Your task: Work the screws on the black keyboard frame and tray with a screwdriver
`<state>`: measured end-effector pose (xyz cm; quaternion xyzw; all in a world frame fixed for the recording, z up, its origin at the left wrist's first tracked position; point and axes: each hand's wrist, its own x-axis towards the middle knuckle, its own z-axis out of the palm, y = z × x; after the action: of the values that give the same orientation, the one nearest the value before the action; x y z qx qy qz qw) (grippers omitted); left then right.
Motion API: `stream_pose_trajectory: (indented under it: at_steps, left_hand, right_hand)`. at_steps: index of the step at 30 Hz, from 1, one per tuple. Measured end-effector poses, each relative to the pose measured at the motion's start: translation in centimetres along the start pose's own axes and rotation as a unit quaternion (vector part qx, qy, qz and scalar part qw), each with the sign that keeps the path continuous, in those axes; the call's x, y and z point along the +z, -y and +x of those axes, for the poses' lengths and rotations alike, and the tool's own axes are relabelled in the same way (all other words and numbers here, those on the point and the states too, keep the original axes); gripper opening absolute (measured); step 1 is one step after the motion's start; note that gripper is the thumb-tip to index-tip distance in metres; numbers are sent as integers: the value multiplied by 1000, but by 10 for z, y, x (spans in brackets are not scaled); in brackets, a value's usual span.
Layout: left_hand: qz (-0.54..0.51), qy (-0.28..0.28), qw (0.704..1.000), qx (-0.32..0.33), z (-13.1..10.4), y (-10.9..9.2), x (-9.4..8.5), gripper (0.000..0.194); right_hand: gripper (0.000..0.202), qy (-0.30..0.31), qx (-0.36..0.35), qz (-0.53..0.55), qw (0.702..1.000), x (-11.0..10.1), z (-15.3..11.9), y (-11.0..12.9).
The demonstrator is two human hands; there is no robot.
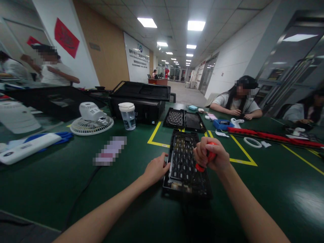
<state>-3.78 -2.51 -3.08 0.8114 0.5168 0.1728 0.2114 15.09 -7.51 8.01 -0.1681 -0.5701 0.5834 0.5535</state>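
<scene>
A black rectangular tray (pixel 167 185) lies lengthwise before me on the green table, with rows of small dark pieces (pixel 182 165) inside it. My left hand (pixel 157 167) is closed at the tray's left edge, thumb and fingers against the rim. Over the tray's right side, my right hand (pixel 214 155) is wrapped round a red-handled tool (pixel 199 167). Red shows above and below the fist; the tool's working tip cannot be made out. Just beyond stands a similar open black case (pixel 194 121), its left half filled with small pieces.
Yellow tape (pixel 154 133) marks areas on the table. Leftward are a lidded cup (pixel 128 116), a white fan (pixel 92 123), a blurred phone-like object (pixel 110 152) with a cable, and a white device (pixel 30 147). A large black case (pixel 141 104) stands behind. A co-worker (pixel 240 98) sits across at right.
</scene>
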Motion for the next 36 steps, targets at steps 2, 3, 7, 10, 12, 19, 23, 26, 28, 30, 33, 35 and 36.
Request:
stream_pose_trajectory:
  at_steps: [2, 3, 7, 10, 12, 19, 23, 26, 28, 30, 33, 35, 36]
  left_hand:
    - [0, 1, 1000, -1, 0, -1, 0, 33]
    - [1, 2, 1000, -3, 0, -1, 0, 33]
    - [1, 7, 1000, -7, -1, -3, -2, 33]
    - [-2, 16, 1000, -9, -1, -4, -4, 33]
    - [-1, 19, 1000, -12, -1, -5, -4, 34]
    - [-4, 5, 1000, 3, -1, -1, -1, 33]
    - [0, 6, 1000, -6, -1, -2, -2, 33]
    - [0, 16, 1000, -15, -2, -4, -3, 34]
    - [-3, 16, 1000, -15, -3, -5, -4, 34]
    - [-6, 13, 1000, -12, -3, -5, -5, 34]
    - [-8, 15, 1000, -11, -2, -5, -5, 33]
    - [-8, 16, 1000, -12, -2, -4, -4, 33]
    - [-9, 15, 1000, -10, -2, -3, -4, 33]
  right_hand:
    - [18, -7, -3, -3, 1000, 0, -1, 0]
    - [18, -9, -4, -4, 1000, 0, -1, 0]
    - [18, -16, -5, -9, 1000, 0, -1, 1]
    - [18, -20, -2, -13, 1000, 2, -1, 1]
    - [18, -21, -3, -16, 1000, 2, -1, 1]
    - [18, -12, -4, -14, 1000, 4, -3, 0]
    - [24, -28, 10, -27, 999, 8, -6, 1]
    - [27, -41, 12, -39, 998, 9, -8, 1]
    - [27, -48, 12, -44, 998, 9, -8, 0]
    - [27, -52, 14, -47, 997, 8, -7, -1]
    - [26, -48, 24, -54, 997, 8, -6, 0]
    - [24, -35, 37, -67, 996, 7, -6, 2]
    - [24, -28, 43, -74, 996, 7, -5, 3]
